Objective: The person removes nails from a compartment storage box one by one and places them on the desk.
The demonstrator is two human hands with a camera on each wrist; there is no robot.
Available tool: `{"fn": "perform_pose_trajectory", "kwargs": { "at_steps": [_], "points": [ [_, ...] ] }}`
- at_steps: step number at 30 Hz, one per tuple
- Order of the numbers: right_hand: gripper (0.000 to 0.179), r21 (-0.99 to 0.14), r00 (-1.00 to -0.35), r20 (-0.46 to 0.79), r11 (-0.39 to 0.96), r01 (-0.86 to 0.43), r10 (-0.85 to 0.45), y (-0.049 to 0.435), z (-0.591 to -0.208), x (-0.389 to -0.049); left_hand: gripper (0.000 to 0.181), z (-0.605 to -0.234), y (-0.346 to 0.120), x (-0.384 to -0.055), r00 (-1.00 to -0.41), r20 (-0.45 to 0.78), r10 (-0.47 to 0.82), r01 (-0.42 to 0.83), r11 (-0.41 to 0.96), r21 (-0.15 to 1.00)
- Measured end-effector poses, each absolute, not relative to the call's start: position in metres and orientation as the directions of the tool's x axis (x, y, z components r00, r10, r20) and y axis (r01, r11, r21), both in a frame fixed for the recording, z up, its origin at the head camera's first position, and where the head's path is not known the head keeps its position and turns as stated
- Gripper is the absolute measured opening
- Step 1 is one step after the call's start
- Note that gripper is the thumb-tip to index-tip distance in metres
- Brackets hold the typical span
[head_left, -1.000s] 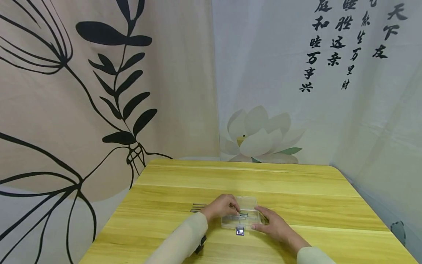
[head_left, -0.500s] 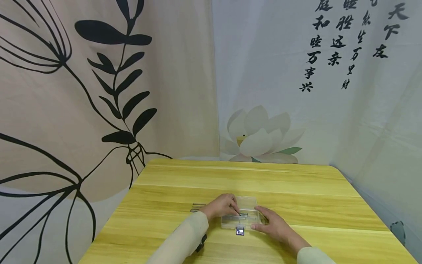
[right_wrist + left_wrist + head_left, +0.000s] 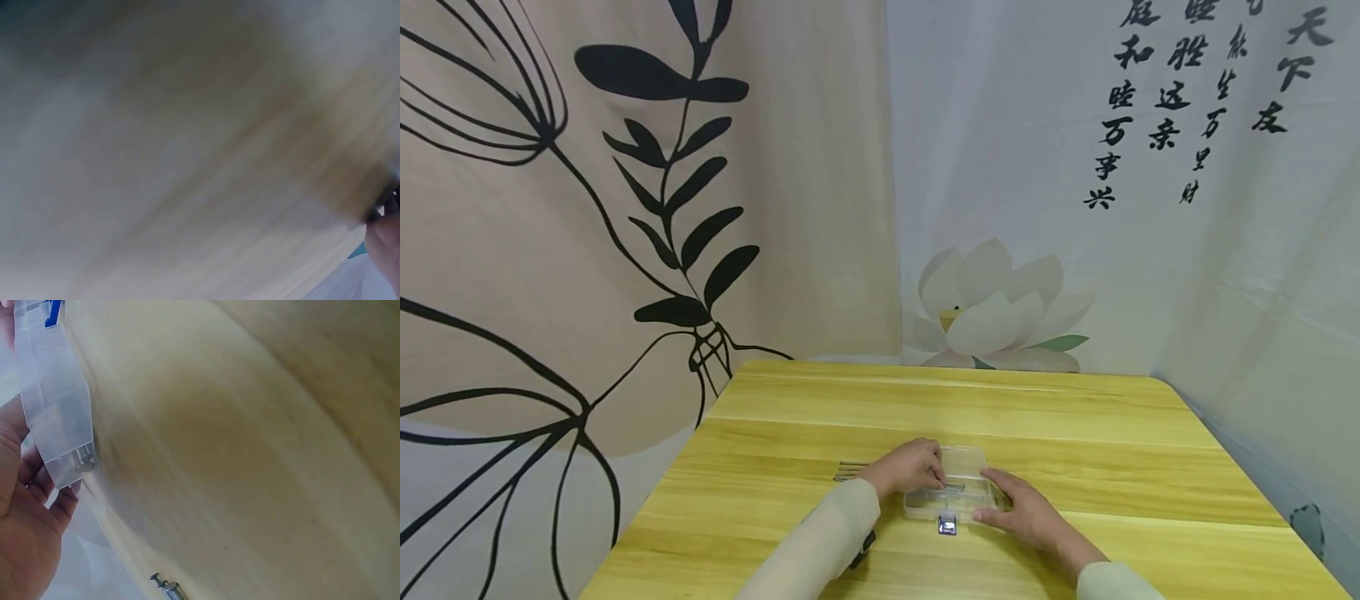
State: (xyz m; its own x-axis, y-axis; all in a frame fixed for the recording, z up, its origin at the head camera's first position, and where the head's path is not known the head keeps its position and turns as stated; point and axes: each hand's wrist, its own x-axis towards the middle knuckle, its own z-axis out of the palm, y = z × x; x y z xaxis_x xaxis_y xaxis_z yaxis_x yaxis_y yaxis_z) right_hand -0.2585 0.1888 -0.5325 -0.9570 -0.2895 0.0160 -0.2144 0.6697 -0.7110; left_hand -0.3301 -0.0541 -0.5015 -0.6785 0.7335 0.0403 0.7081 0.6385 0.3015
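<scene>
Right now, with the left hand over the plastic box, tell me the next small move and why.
Probably let the left hand settle the metal fasteners into the clear plastic box: they show right at that hand's fingertips, though whether it grips them is unclear; the box is open, and the right hand holds its right side.

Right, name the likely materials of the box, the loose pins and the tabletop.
Box: likely plastic, smooth; it looks see-through. Loose pins: probably steel or another metal, shiny; grey with bright glints. Tabletop: wood or wood-look laminate, apparently satin; yellow with streaked grain.
</scene>
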Motion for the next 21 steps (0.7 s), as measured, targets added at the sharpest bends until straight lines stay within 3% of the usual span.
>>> {"fn": "perform_pose_trajectory", "kwargs": {
  "at_steps": [5,14,21],
  "points": [
    [0.08,-0.719,-0.957,0.006,0.664,-0.205,-0.29,0.1896,-0.5332,-0.2583,0.006,-0.5059,-0.0552,-0.3306,-0.677,0.057,0.734,0.704,0.623,0.342],
    [0.08,-0.735,-0.956,-0.004,0.65,-0.195,-0.292,0.1899,-0.5334,-0.2602,0.005,-0.5027,-0.0542,-0.3316,-0.715,0.073,0.695,0.596,0.552,0.584],
    [0.08,-0.74,-0.959,-0.014,0.648,-0.181,-0.284,0.19,-0.5331,-0.261,0.006,-0.4966,-0.057,-0.3348,-0.725,0.089,0.683,0.579,0.533,0.617]
  ]
}}
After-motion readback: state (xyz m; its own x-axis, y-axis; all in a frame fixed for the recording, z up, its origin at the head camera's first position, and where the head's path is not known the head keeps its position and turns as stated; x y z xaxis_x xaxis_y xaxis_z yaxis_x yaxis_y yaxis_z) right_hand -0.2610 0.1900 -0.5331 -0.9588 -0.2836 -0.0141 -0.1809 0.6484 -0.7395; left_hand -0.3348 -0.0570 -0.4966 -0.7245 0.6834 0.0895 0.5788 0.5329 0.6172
